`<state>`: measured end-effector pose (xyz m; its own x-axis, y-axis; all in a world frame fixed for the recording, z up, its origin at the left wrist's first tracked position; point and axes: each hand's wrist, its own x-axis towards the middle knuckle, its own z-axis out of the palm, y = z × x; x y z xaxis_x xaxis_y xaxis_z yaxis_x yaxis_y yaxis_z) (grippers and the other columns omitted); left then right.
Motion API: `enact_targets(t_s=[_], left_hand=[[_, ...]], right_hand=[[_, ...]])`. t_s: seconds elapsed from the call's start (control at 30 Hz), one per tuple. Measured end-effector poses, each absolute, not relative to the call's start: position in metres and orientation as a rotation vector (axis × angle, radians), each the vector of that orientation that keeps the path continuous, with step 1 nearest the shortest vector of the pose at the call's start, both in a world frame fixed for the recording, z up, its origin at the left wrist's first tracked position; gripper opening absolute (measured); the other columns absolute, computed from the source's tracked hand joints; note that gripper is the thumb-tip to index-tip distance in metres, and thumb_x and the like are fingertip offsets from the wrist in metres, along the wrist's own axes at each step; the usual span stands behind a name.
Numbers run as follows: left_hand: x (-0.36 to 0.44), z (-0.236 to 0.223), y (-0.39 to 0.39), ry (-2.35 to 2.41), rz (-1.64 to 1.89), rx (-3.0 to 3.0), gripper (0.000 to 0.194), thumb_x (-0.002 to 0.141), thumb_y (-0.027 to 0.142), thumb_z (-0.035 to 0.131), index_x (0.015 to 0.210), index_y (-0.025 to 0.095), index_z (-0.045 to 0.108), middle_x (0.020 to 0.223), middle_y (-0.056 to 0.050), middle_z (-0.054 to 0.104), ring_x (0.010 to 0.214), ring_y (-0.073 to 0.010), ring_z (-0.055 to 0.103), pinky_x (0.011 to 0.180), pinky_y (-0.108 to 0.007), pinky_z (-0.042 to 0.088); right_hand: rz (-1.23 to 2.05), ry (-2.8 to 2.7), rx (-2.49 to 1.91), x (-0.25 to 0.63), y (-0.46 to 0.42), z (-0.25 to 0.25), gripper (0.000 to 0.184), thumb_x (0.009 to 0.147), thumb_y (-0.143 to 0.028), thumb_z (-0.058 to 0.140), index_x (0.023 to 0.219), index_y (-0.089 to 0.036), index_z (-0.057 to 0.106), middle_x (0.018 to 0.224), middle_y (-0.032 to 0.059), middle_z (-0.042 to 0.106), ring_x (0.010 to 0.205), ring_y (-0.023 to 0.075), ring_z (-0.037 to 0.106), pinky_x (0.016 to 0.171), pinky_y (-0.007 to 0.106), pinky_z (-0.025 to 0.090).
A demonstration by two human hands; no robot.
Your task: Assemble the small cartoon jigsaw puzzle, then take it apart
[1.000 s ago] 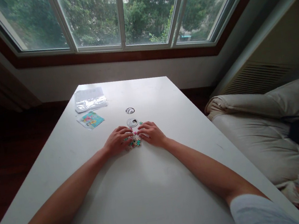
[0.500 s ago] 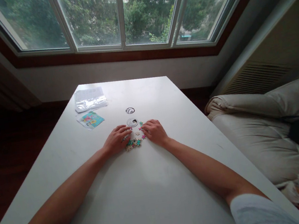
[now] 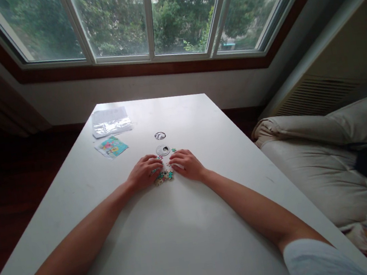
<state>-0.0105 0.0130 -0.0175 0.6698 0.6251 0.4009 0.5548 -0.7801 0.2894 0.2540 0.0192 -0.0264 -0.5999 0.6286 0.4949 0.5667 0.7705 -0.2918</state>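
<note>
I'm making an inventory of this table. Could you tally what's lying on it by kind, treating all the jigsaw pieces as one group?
Group of jigsaw pieces: 1 (single pieces overlap and are partly covered, so I can't count them)
Round discs: 2
Colourful picture sheet: 1
Clear plastic packet: 1
Total: 5

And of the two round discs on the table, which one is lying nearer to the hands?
The pale-rimmed disc, just beyond the jigsaw puzzle pieces; the other, dark-rimmed disc lies farther away, toward the window.
</note>
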Motion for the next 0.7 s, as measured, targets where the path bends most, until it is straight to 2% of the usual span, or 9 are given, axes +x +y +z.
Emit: enact_targets(t_s=[0.2,0.4,0.5,0.7], left_hand=[[-0.0112,-0.0176,0.0135,1.084,0.771,2.711,0.024,0.098,0.029,0.054,0.11,0.029,0.075,0.123,-0.003,0.073,0.124,-0.0239,0.057,0.107,-0.046,0.047],[-0.0129,-0.0151,0.0137,1.311,0.89,2.628,0.023,0.098,0.027,0.053,0.1,0.025,0.076,0.108,-0.005,0.075,0.107,-0.0237,0.06,0.099,-0.044,0.049],[-0.0145,-0.0159,0.0145,1.423,0.945,2.581,0.022,0.097,0.026,0.054,0.097,0.024,0.075,0.105,-0.005,0.075,0.104,-0.0244,0.06,0.098,-0.044,0.048],[-0.0174,-0.0175,0.0158,1.547,0.907,2.563,0.021,0.095,0.026,0.054,0.092,0.023,0.074,0.099,-0.005,0.075,0.1,-0.0255,0.061,0.094,-0.044,0.049]], right_hand=[[0.191,-2.422,-0.82,0.2521,0.0187,-0.0266,0.016,0.099,-0.033,0.059,0.098,-0.028,0.075,0.111,0.0027,0.075,0.116,0.0223,0.06,0.105,0.043,0.04],[0.156,-2.408,-0.864,0.2535,0.0221,-0.033,0.017,0.099,-0.033,0.06,0.104,-0.029,0.076,0.114,0.0058,0.072,0.111,0.0224,0.06,0.101,0.042,0.044],[0.113,-2.399,-0.892,0.2543,0.0223,-0.0344,0.018,0.099,-0.034,0.06,0.104,-0.029,0.076,0.118,0.0063,0.07,0.113,0.0229,0.059,0.101,0.041,0.043],[0.07,-2.431,-0.874,0.2544,0.0205,-0.0322,0.018,0.099,-0.031,0.06,0.107,-0.03,0.076,0.111,0.004,0.074,0.115,0.023,0.059,0.106,0.043,0.039]])
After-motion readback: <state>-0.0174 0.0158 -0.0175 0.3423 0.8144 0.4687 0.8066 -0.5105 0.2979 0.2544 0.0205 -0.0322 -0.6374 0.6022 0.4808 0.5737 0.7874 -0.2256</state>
